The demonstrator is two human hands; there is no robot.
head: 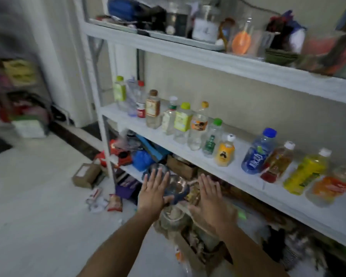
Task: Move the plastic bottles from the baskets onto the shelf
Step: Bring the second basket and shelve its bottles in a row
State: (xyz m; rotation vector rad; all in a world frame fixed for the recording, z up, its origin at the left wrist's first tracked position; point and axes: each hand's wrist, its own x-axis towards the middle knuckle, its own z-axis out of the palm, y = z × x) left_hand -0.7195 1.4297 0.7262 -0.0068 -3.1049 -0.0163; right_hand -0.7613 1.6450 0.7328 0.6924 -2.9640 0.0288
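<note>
Flanking a bottle below the shelf

Both hands are flat with fingers straight; left hand [154, 189] touches a clear, blue-labelled bottle [175, 185]; right hand [210, 196] is spread at its 3 o'clock, contact unclear; a row of bottles [225, 151] lines the white shelf [236, 174] at 1 o'clock

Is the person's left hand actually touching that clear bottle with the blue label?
Touching. The head view shows the left hand laying straight fingers flat against the clear bottle, with no gap.

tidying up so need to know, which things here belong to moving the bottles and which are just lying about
Job: clear bottle between left hand and right hand; bottle row; middle shelf.
Lying about: cardboard box; snack packet; blue bag.
</note>
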